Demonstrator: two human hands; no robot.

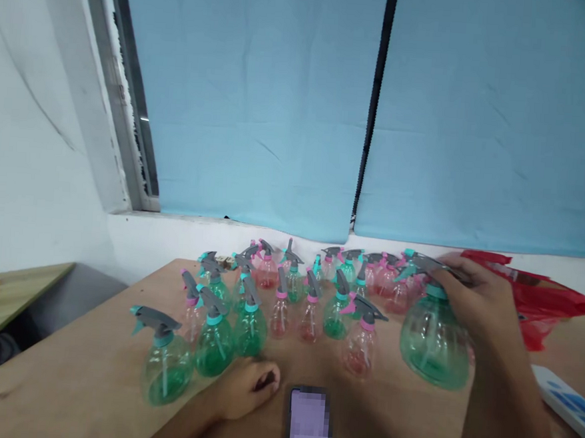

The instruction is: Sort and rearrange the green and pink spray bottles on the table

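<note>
My right hand [473, 282] is closed round the grey trigger head of a green spray bottle [435, 342], which has a teal collar and some liquid at the bottom. The bottle is held upright at the right side; whether its base touches the table cannot be told. Loosely curled, my left hand [251, 386] rests on the table with nothing visible in it. Just beyond it stand green spray bottles [214, 350], and another green spray bottle [167, 370] is to its left. A pink spray bottle [360, 347] stands between my two hands, nearer the right one.
Several more pink and green spray bottles crowd the back of the wooden table [97, 359]. A phone [311, 424] lies at the front. On the right are a red plastic bag [537, 296] and a white-and-blue object [567, 402]. Blue curtains [260, 110] hang behind.
</note>
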